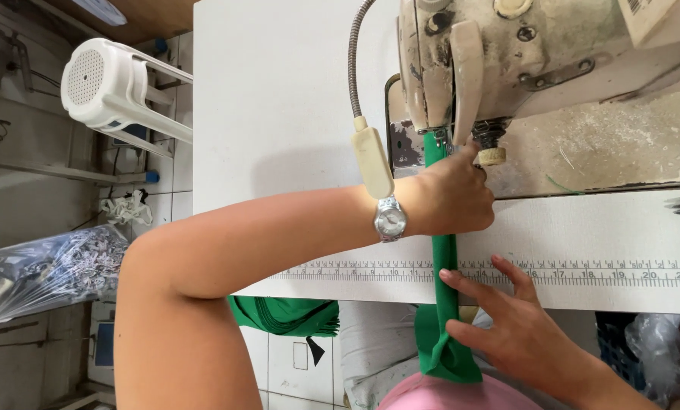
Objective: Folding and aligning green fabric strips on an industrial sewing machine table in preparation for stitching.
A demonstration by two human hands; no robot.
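Item: green fabric strip (444, 262), folded narrow. We find it running from under the needle area of the worn cream sewing machine (507, 53), across the white surface (279, 99) and its printed ruler (598, 273), then hanging off the near edge.

Left hand (454, 199): wristwatch (390, 219) on the wrist, fingers curled, our grip closed on the strip just beside the presser foot; the fingertips are hidden, so we judge this likely.

Right hand (507, 319): fingers spread apart, pressing the strip's side at the surface edge, clamped on nothing.

Nearby: gooseneck lamp (372, 159), white plastic stool (112, 83), green fabric pile (287, 315) below the surface
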